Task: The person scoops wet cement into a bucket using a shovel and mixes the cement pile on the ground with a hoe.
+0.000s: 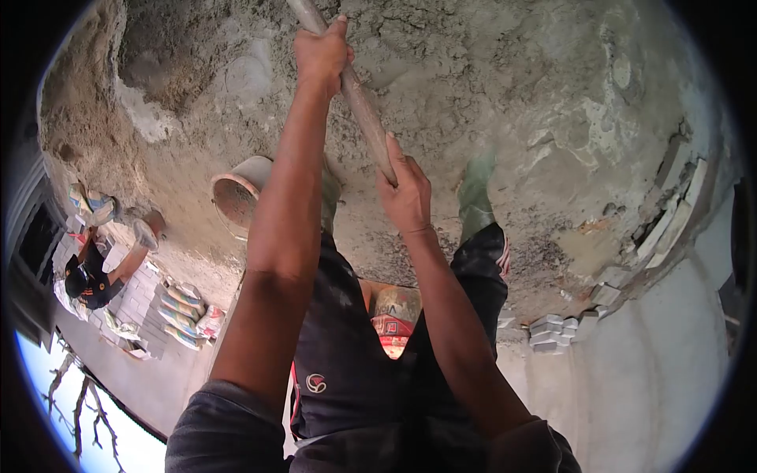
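Observation:
A long wooden handle (364, 106) slants from the top of the view down toward my legs. Near its upper visible part, my left hand (323, 59) is closed around it. My right hand (408, 189) grips the lower end, with the thumb lying along the wood. Whatever is fixed to the far end is out of view. Under the handle spreads grey, wet-looking mortar (441, 71), rough and lumpy. A bucket (235, 197) lies tipped beside my left forearm, which partly covers it. My green boots (476, 193) stand at the near side of the mortar.
Behind my legs is a red and grey bucket (394, 315). Grey paving blocks (552, 333) are piled at the right, with slabs (676, 221) farther along the edge. At the left, another person (95, 276) bends near stacked sacks (181, 314) and a bucket (148, 232).

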`<action>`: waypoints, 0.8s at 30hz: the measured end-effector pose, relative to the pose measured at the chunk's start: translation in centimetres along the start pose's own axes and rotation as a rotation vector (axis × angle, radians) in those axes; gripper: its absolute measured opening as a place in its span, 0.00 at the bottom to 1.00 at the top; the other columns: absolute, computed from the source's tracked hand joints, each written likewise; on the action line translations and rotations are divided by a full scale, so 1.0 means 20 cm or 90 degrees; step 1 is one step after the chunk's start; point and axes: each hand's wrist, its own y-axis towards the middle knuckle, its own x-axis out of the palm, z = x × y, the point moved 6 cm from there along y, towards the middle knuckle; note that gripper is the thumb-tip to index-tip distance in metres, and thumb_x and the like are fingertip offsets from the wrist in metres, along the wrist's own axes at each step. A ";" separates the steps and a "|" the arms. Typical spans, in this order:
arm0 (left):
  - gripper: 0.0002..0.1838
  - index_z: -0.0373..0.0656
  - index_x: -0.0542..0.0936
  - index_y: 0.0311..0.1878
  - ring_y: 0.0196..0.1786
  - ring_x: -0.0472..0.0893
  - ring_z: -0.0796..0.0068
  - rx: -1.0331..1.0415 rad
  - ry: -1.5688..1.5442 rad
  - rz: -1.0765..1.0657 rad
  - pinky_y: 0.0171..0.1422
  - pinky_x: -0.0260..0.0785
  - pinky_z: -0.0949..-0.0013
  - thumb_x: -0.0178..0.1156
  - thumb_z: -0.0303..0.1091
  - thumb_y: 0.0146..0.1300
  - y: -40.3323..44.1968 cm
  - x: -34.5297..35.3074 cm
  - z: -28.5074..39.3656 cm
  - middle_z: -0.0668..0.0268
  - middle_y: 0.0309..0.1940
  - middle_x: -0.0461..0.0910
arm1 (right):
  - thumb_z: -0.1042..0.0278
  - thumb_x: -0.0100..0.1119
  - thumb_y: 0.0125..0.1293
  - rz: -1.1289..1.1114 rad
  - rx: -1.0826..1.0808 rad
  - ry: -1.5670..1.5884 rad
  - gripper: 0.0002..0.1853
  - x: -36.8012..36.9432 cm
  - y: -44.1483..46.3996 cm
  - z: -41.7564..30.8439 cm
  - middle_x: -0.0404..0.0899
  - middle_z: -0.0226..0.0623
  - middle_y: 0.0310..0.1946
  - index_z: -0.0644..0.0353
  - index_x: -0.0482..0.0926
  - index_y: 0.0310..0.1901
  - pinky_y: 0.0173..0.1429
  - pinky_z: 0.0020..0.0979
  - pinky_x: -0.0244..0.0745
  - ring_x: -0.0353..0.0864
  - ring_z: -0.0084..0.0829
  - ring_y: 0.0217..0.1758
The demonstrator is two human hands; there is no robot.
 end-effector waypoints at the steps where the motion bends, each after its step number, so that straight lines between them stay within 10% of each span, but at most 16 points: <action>1: 0.17 0.33 0.78 0.34 0.23 0.79 0.73 0.049 0.041 0.009 0.27 0.73 0.66 0.68 0.39 0.68 0.15 0.05 0.08 0.62 0.22 0.79 | 0.79 0.65 0.60 0.015 -0.021 0.043 0.42 -0.01 0.14 -0.04 0.81 0.49 0.38 0.46 0.66 0.78 0.46 0.46 0.80 0.85 0.49 0.40; 4: 0.19 0.28 0.80 0.37 0.25 0.83 0.71 0.057 0.139 -0.004 0.29 0.76 0.65 0.69 0.40 0.67 0.35 0.29 0.02 0.57 0.25 0.83 | 0.76 0.64 0.62 -0.080 0.144 0.161 0.41 -0.07 0.33 0.04 0.84 0.54 0.44 0.51 0.63 0.78 0.49 0.44 0.80 0.86 0.51 0.45; 6: 0.21 0.23 0.81 0.43 0.26 0.84 0.64 -0.084 0.210 -0.056 0.31 0.76 0.59 0.68 0.38 0.65 0.22 0.46 -0.42 0.54 0.25 0.83 | 0.76 0.64 0.64 -0.135 0.266 0.190 0.41 -0.12 0.09 0.17 0.83 0.53 0.56 0.60 0.60 0.79 0.55 0.31 0.78 0.84 0.31 0.50; 8: 0.31 0.30 0.71 0.64 0.63 0.82 0.46 -0.246 0.366 -0.197 0.66 0.76 0.54 0.68 0.39 0.63 -0.07 0.58 -0.94 0.42 0.58 0.81 | 0.74 0.64 0.64 -0.188 0.393 0.108 0.43 -0.25 -0.23 0.20 0.83 0.53 0.53 0.63 0.58 0.80 0.55 0.30 0.77 0.83 0.30 0.49; 10: 0.28 0.31 0.72 0.61 0.59 0.83 0.43 -0.317 0.247 -0.128 0.63 0.76 0.52 0.66 0.36 0.62 -0.48 0.57 -1.08 0.39 0.54 0.82 | 0.71 0.63 0.62 -0.162 0.381 0.012 0.41 -0.39 -0.58 0.30 0.85 0.58 0.49 0.56 0.62 0.79 0.52 0.40 0.81 0.89 0.47 0.47; 12: 0.25 0.30 0.71 0.58 0.54 0.84 0.41 -0.255 0.224 -0.122 0.58 0.76 0.50 0.64 0.33 0.63 -0.84 0.43 -0.96 0.37 0.47 0.83 | 0.77 0.66 0.60 -0.143 0.356 0.084 0.41 -0.52 -0.87 0.21 0.85 0.52 0.44 0.59 0.66 0.77 0.47 0.35 0.81 0.86 0.37 0.40; 16: 0.20 0.34 0.69 0.52 0.23 0.79 0.69 -0.322 0.012 -0.024 0.26 0.72 0.64 0.67 0.33 0.66 -1.23 0.11 -0.81 0.57 0.33 0.78 | 0.82 0.67 0.57 -0.136 0.171 -0.048 0.40 -0.63 -1.19 0.10 0.83 0.48 0.39 0.58 0.70 0.75 0.44 0.34 0.82 0.85 0.37 0.36; 24: 0.13 0.34 0.72 0.39 0.20 0.75 0.73 0.054 0.015 0.261 0.24 0.70 0.67 0.65 0.33 0.70 0.02 -0.54 0.12 0.63 0.24 0.76 | 0.71 0.66 0.63 -0.258 0.014 0.171 0.38 0.10 0.22 -0.19 0.83 0.51 0.43 0.41 0.69 0.76 0.53 0.44 0.79 0.83 0.51 0.47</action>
